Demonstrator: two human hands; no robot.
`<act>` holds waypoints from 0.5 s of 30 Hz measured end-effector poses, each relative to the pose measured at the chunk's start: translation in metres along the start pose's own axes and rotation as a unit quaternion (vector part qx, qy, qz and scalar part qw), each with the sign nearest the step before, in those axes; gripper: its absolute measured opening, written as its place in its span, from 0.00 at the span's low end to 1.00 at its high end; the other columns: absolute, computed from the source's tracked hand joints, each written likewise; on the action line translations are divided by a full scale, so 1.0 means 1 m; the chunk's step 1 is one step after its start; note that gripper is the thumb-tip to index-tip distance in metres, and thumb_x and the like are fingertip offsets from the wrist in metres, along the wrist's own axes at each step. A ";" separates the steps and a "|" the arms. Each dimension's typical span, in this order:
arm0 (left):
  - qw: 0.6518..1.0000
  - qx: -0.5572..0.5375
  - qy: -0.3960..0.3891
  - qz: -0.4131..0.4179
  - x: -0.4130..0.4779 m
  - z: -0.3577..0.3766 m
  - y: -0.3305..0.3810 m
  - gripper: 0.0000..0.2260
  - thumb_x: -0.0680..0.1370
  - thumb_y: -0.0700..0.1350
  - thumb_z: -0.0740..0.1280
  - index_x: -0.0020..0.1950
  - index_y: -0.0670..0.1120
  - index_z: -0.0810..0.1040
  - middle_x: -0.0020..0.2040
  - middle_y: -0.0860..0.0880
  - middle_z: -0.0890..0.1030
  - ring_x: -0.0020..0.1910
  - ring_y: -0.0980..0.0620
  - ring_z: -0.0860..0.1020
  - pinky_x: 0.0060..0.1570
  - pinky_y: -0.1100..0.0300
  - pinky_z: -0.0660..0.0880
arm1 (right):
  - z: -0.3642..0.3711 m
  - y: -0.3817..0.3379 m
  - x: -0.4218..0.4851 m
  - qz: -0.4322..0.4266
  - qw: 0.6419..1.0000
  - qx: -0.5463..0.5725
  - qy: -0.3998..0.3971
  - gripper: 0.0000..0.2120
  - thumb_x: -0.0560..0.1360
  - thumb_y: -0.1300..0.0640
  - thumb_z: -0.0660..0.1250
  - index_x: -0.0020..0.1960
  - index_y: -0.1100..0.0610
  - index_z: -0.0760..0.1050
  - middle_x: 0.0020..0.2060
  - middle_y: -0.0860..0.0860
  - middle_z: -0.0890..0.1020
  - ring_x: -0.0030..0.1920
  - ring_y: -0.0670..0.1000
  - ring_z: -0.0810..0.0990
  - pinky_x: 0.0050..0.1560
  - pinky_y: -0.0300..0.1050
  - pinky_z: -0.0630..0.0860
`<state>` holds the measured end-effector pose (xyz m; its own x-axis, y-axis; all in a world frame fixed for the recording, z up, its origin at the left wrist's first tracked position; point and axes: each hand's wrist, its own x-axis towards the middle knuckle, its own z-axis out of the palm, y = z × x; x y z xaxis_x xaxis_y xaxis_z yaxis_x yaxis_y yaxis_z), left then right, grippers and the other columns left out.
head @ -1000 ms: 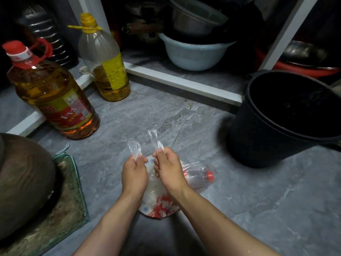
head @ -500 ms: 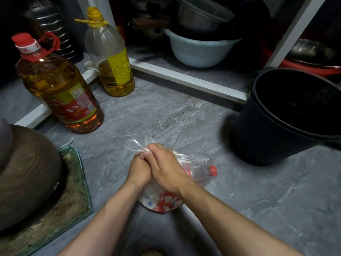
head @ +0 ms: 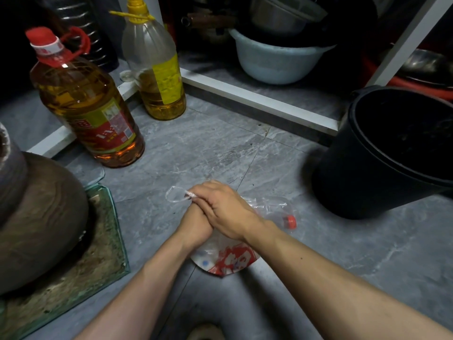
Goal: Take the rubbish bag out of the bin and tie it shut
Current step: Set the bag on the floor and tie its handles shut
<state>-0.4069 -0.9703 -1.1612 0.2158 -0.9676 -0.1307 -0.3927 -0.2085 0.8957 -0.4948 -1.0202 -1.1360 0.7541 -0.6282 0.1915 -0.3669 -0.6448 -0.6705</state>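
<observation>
A clear plastic rubbish bag [head: 267,208] lies on the grey tiled floor, holding a crushed bottle with a red cap [head: 291,221] and red-and-white packaging [head: 232,262]. My right hand [head: 220,207] crosses over my left hand [head: 196,225] above the bag's mouth. The right fingers pinch a twisted strip of the bag [head: 176,196] that loops out to the left. My left hand sits mostly under the right; its fingers are hidden. The black bin [head: 382,153] stands on the right, with no bag in it.
Two large oil bottles [head: 90,106] [head: 157,67] stand at the back left. A dark round pot [head: 36,217] sits on a glass-edged mat at the left. A pale basin [head: 272,60] and metal pans fill the open cupboard behind a white frame.
A second ago each hand held up a separate bag end, side by side. The hands have come together and crossed, right over left, with one strip now looped to the left.
</observation>
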 end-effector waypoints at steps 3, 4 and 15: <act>0.999 -0.030 -0.027 0.011 -0.004 -0.005 0.000 0.10 0.72 0.41 0.58 0.49 0.45 0.75 0.47 0.45 0.80 0.51 0.52 0.78 0.50 0.55 0.77 | -0.002 0.004 0.004 0.016 0.999 -0.024 -0.016 0.20 0.81 0.46 0.51 0.52 0.57 0.77 0.45 0.54 0.82 0.48 0.55 0.78 0.52 0.54 0.75; 0.998 -0.059 -0.037 0.007 -0.006 -0.006 0.000 0.09 0.73 0.37 0.59 0.47 0.46 0.76 0.45 0.47 0.81 0.48 0.53 0.79 0.48 0.55 0.77 | -0.002 0.006 0.005 0.022 0.999 -0.027 -0.021 0.20 0.81 0.45 0.51 0.52 0.57 0.77 0.44 0.53 0.81 0.48 0.55 0.78 0.52 0.54 0.75; 0.922 -0.368 -0.050 -0.112 -0.011 -0.019 -0.009 0.11 0.61 0.41 0.67 0.39 0.35 0.77 0.38 0.38 0.75 0.39 0.43 0.73 0.41 0.51 0.70 | -0.008 0.009 0.016 0.054 0.991 -0.098 -0.067 0.13 0.82 0.47 0.54 0.46 0.52 0.73 0.42 0.49 0.75 0.46 0.56 0.77 0.48 0.52 0.75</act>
<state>-0.3893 -0.9554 -1.1596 0.1195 -0.9281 -0.3527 0.3715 -0.2877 0.8828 -0.4904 -1.0400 -1.1332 0.7655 -0.6431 0.0207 -0.5382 -0.6577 -0.5271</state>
